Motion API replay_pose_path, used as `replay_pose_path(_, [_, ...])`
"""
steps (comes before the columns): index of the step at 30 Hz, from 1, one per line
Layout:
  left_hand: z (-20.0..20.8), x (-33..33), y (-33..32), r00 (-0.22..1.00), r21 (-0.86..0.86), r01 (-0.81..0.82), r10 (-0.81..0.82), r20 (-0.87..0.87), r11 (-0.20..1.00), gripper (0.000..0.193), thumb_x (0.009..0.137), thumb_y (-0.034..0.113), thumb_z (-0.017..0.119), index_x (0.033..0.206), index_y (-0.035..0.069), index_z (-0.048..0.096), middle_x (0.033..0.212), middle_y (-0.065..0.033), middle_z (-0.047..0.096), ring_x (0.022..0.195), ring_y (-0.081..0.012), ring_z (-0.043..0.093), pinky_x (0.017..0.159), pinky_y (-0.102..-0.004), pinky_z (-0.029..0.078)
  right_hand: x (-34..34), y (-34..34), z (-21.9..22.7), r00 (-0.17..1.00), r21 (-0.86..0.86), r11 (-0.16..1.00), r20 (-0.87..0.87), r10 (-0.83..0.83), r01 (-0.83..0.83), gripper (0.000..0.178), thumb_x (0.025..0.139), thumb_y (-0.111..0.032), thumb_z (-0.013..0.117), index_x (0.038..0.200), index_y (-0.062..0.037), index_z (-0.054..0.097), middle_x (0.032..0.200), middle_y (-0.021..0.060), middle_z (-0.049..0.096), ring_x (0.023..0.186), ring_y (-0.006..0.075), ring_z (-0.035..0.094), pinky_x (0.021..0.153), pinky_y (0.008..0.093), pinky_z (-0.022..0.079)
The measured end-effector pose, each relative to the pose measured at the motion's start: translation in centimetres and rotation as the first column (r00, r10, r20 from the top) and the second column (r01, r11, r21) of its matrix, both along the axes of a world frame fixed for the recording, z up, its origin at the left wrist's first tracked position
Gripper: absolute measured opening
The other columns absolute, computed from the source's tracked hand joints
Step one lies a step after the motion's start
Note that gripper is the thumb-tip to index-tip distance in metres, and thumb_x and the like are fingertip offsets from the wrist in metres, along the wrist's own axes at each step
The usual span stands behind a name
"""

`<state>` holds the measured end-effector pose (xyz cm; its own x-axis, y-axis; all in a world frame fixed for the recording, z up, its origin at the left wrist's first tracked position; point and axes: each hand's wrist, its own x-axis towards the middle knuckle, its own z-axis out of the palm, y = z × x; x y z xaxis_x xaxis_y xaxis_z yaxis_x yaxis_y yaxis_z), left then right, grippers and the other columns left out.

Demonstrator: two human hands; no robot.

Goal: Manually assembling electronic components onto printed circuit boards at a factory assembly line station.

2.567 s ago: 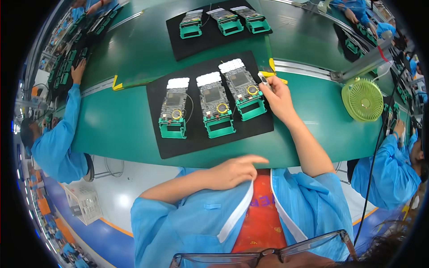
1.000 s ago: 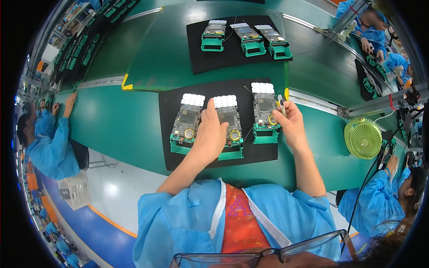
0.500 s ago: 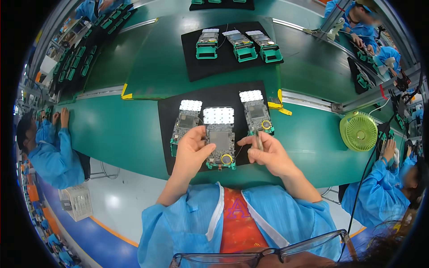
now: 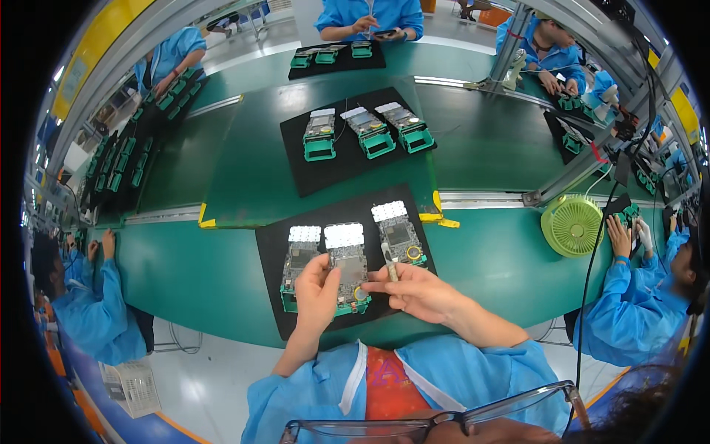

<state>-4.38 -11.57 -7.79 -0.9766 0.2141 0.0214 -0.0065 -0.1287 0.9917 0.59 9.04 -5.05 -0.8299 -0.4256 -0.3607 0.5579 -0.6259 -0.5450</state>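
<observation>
My left hand (image 4: pixel 316 296) grips the left edge of the middle circuit board (image 4: pixel 347 266), thumb lying over its face. This board has a white dotted keypad area at its far end and a green plastic frame at its near end. My right hand (image 4: pixel 418 294) is closed around a slim grey tool (image 4: pixel 390 263) that points up and away from the board. Its index finger reaches to the board's right edge, beside a round, yellow-rimmed coin cell (image 4: pixel 361 294). Similar boards lie on either side, a left board (image 4: pixel 302 257) and a right board (image 4: pixel 399 235).
Under the boards lies a black mat (image 4: pixel 270 259) on the green table (image 4: pixel 185 259). Farther off, another black mat (image 4: pixel 303 177) carries three boards in green frames. A green fan (image 4: pixel 572 226) stands at the right. Co-workers sit on both sides and across.
The view has tilted up, so the far bench and another person show. My right hand has come closer to the middle board, its index finger now near the coin cell. My left hand keeps its grip.
</observation>
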Motion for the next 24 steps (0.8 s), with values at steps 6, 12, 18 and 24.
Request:
replay_pose_path(6, [1.7, -0.3, 0.1, 0.998, 0.074, 0.039, -0.042, 0.042, 0.996, 0.025, 0.092, -0.003, 0.05, 0.117, -0.006, 0.055, 0.106, -0.0098, 0.065, 0.095, -0.0118, 0.062, 0.084, -0.0254, 0.048, -0.2, 1.1, 0.3, 0.986, -0.056, 0.998, -0.165, -0.004, -0.005, 0.029, 0.095, -0.005, 0.052, 0.123, -0.0005, 0.051, 0.11, 0.015, 0.062, 0.091, 0.0118, 0.06, 0.058, 0.0195, 0.036])
replay_pose_path(12, [1.7, -0.4, -0.6, 0.994, 0.05, 0.056, -0.06, 0.089, 0.997, 0.026, 0.093, -0.002, 0.051, 0.117, -0.006, 0.056, 0.105, -0.009, 0.066, 0.094, -0.0107, 0.061, 0.084, -0.025, 0.047, -0.3, 2.1, 1.4, 0.976, 0.052, 0.996, -0.203, 0.083, -0.073, 0.021, 0.094, -0.004, 0.053, 0.115, -0.0027, 0.056, 0.124, 0.0152, 0.056, 0.091, 0.0133, 0.064, 0.055, 0.0187, 0.037])
replay_pose_path(18, [1.5, 0.1, -0.8, 0.993, 0.074, 0.019, -0.027, 0.111, 0.997, 0.024, 0.092, -0.002, 0.052, 0.115, -0.006, 0.057, 0.104, -0.0086, 0.066, 0.092, -0.0098, 0.06, 0.082, -0.0244, 0.048, -0.9, 2.2, 0.7, 0.934, -0.019, 0.982, -0.305, -0.184, 0.187, 0.01, 0.095, -0.003, 0.052, 0.105, -0.0049, 0.052, 0.12, 0.0225, 0.057, 0.091, 0.0185, 0.066, 0.052, 0.0187, 0.037])
replay_pose_path(24, [0.1, 0.9, -0.1, 0.997, 0.032, -0.006, 0.003, 0.077, 0.999, 0.019, 0.092, -0.001, 0.056, 0.11, -0.005, 0.06, 0.092, -0.0044, 0.065, 0.083, -0.0061, 0.058, 0.073, -0.0217, 0.049, -1.6, 0.9, 0.8, 0.898, 0.118, 0.929, -0.324, -0.299, 0.351, 0.005, 0.097, -0.008, 0.052, 0.102, -0.006, 0.051, 0.102, 0.0148, 0.066, 0.083, 0.0136, 0.066, 0.049, 0.0167, 0.033])
